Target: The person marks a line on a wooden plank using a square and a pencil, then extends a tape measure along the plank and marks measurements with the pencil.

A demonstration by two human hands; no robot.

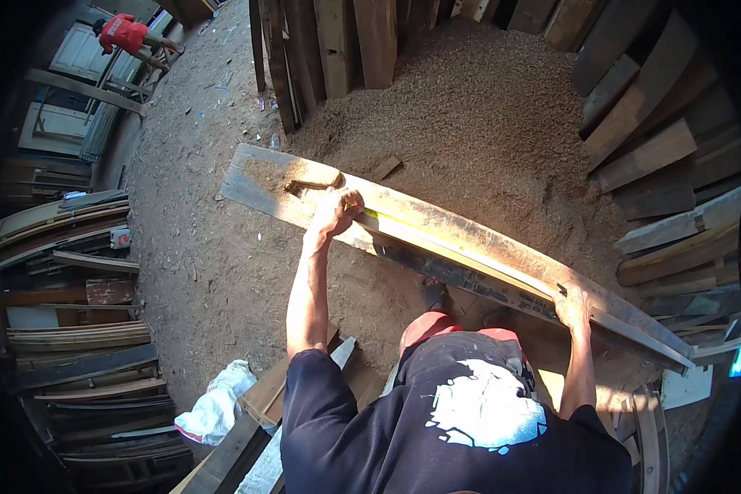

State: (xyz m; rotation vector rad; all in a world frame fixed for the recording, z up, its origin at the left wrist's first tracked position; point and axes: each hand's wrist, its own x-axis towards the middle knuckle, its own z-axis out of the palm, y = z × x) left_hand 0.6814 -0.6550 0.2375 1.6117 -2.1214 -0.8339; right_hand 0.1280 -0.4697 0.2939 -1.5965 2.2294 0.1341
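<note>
A long, narrow bench like a jointer bed (259, 177), with a dark slot near its left end, runs slantwise before me. Along it lies a pale wooden strip (461, 257). My left hand (335, 212) is closed near the slot, at the strip's left end. From its fingers a thin yellow measuring tape (372, 215) runs along the wood. Farther right, my right hand (574, 309) is closed round the strip near its other end. A small dark thing (561, 290) shows at those fingertips; its kind is unclear.
Sawdust (469, 107) is heaped behind the bench. Planks (333, 49) stand upright at the back, and more boards (650, 156) lean at the right. Stacked timber (82, 329) fills the left side. A white sack (222, 399) lies at lower left. Another person (125, 34) in red is far left.
</note>
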